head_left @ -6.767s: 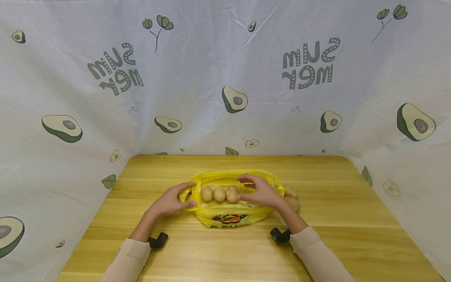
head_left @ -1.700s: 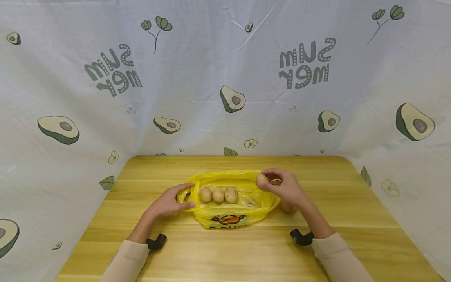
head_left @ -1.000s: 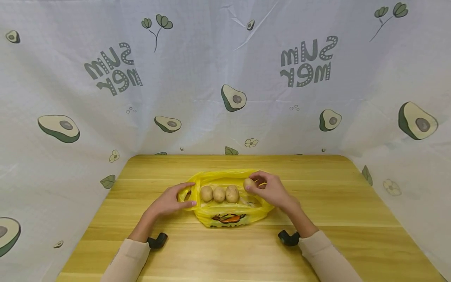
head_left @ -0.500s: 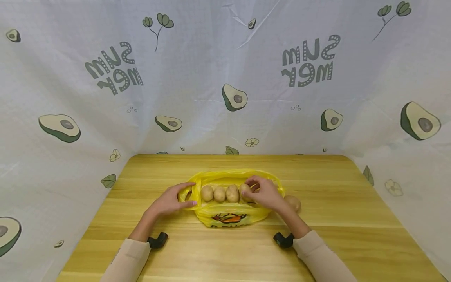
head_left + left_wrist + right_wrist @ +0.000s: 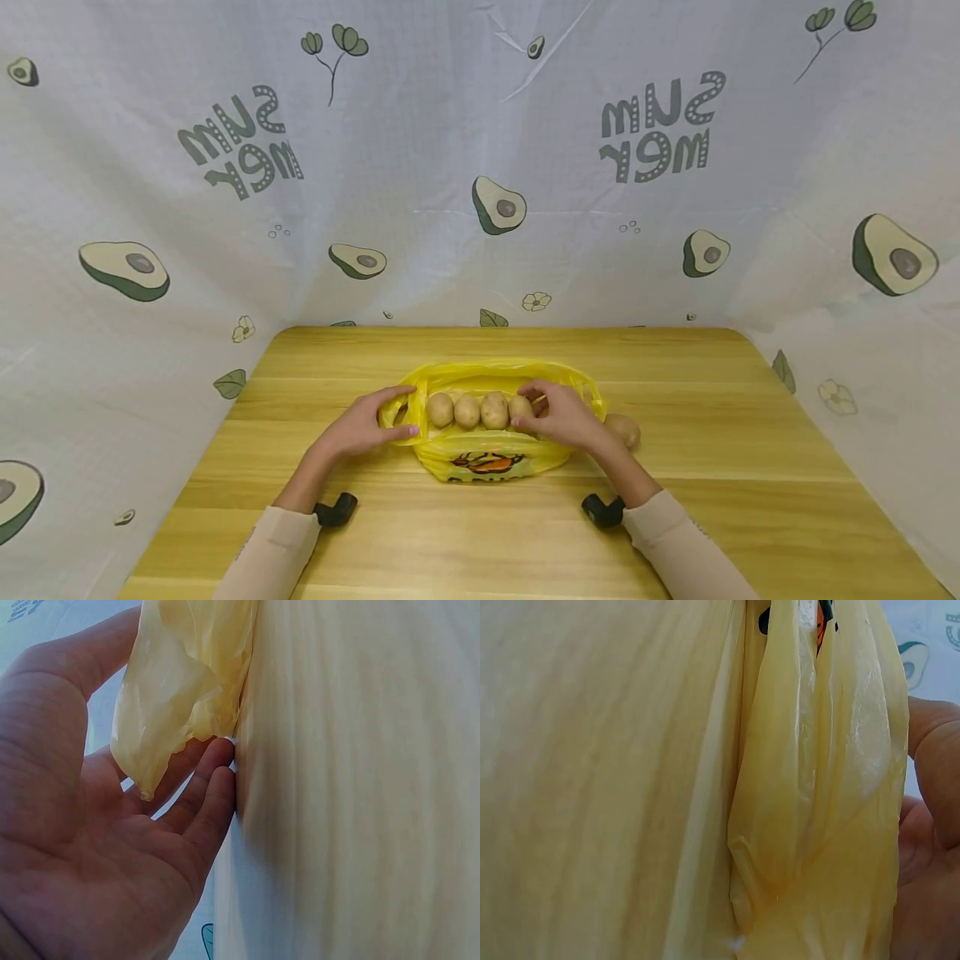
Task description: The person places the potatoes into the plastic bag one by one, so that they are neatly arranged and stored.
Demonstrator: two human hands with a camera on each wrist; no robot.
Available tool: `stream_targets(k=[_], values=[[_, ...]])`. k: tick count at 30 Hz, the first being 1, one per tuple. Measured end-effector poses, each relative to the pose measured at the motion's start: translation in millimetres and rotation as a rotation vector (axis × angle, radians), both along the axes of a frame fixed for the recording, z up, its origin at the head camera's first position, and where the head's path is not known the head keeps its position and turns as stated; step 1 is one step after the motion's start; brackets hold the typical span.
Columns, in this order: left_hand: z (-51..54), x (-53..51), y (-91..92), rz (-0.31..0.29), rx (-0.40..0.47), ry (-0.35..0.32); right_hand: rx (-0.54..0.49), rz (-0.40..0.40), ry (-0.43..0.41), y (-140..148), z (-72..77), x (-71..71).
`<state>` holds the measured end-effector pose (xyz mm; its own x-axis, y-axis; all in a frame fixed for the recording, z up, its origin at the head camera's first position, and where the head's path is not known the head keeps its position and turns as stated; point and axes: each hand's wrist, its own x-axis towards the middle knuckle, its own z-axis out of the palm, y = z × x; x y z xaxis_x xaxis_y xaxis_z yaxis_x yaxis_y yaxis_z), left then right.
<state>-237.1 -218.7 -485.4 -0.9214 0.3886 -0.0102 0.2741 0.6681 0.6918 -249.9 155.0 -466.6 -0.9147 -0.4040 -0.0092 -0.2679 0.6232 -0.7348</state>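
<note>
A yellow plastic bag (image 5: pixel 495 462) lies with its mouth spread wide on the table. Inside it, several potatoes (image 5: pixel 467 412) sit in a row. The left hand (image 5: pixel 363 425) holds the bag's left end, thumb and index finger apart on the handle; the left wrist view shows the yellow plastic (image 5: pixel 169 690) between thumb and fingers. At the row's right end, the right hand (image 5: pixel 564 414) has its thumb and fingers around a potato (image 5: pixel 520 408). Bag plastic (image 5: pixel 817 795) hides the right fingertips in the right wrist view. Another potato (image 5: pixel 624 429) lies outside, partly behind the right forearm.
The wooden table (image 5: pixel 480 533) extends around the bag on all sides. A white curtain (image 5: pixel 420 158) with avocado prints hangs behind and beside it. Each wrist wears a black device (image 5: pixel 602 511) near the sleeve.
The right hand has brought a potato from the bag's right rim leftward and down, beside the three in the row. Fewer potatoes show outside the bag. The left hand stays put.
</note>
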Motion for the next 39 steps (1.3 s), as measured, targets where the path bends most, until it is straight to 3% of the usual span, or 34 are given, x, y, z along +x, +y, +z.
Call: stream_targets(k=[8,14,22,39], values=[[-1.3,-1.6,0.3,-0.008,0.003,0.010,0.020,0.052,0.052,3,3.9,2.1],[-1.2,-2.0,0.4,-0.011,0.002,0.012,0.002,0.027,0.093,8,4.3,3.8],[-1.4,-0.7,-0.2,-0.006,-0.006,0.019,-0.102,0.032,0.167,19,7.4,4.8],[-1.3,0.2,-0.8,-0.008,-0.008,0.044,-0.125,0.001,0.246,47,19.1,12.4]])
